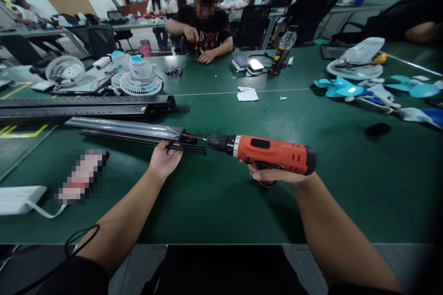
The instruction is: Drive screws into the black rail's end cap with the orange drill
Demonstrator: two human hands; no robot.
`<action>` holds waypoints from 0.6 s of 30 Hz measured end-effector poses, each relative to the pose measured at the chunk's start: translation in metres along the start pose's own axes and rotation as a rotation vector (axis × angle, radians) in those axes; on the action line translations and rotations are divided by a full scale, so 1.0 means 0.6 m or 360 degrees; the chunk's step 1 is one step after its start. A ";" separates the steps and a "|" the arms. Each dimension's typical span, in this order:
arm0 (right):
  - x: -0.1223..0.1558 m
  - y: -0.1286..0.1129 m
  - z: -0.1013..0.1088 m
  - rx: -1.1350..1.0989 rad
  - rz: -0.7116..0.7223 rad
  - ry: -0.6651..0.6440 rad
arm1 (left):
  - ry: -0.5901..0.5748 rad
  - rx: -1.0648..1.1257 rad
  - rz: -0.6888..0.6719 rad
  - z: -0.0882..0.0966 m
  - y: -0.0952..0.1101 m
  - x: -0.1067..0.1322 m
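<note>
My right hand [273, 174] is wrapped round the handle of an orange and black cordless drill [277, 153], held level and pointing left. Its long thin bit [194, 137] reaches to the open end of a long black rail [138, 128], which has a shiny clear wrap along its top. Whether the tip touches a screw cannot be made out. My left hand [166, 159] grips that rail from below near its right end, the fingers partly hidden under it.
More black rails [76, 108] lie behind. White fan parts [140, 78] stand at the back left, blue fan blades [339, 86] at the right. A phone [83, 175] and a white power strip [20, 199] lie at the left. Opposite, a person [207, 23] holds a screwdriver.
</note>
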State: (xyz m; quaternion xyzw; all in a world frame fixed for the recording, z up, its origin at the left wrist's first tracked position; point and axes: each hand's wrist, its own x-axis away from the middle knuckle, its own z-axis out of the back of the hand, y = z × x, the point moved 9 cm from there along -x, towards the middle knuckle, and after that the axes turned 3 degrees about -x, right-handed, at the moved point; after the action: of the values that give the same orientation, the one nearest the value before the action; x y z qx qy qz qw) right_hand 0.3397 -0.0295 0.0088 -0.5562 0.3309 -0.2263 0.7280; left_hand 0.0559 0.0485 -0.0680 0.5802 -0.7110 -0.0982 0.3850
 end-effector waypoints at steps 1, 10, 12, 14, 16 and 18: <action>0.000 0.001 0.000 -0.0005 -0.0006 0.0006 | -0.0005 -0.0001 0.0003 -0.001 0.000 0.000; 0.000 0.002 -0.003 -0.0024 -0.0024 -0.0042 | -0.0032 -0.0007 -0.0007 0.004 0.000 -0.007; 0.000 0.001 -0.001 -0.0005 -0.0011 -0.0029 | -0.0047 -0.0015 -0.0010 0.006 0.000 -0.009; 0.001 0.000 0.001 0.0040 0.0004 -0.0016 | -0.0052 -0.0021 -0.0017 0.007 0.000 -0.010; 0.001 -0.002 0.002 0.0073 0.0009 -0.0021 | -0.0055 -0.0026 -0.0023 0.007 0.000 -0.011; 0.000 -0.002 0.002 0.0077 -0.0001 -0.0040 | -0.0050 -0.0024 -0.0024 0.006 0.000 -0.010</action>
State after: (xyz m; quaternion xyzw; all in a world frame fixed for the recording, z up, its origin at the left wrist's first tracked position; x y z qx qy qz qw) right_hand 0.3406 -0.0294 0.0100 -0.5413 0.3158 -0.2275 0.7453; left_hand 0.0534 0.0531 -0.0733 0.5810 -0.7118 -0.1157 0.3774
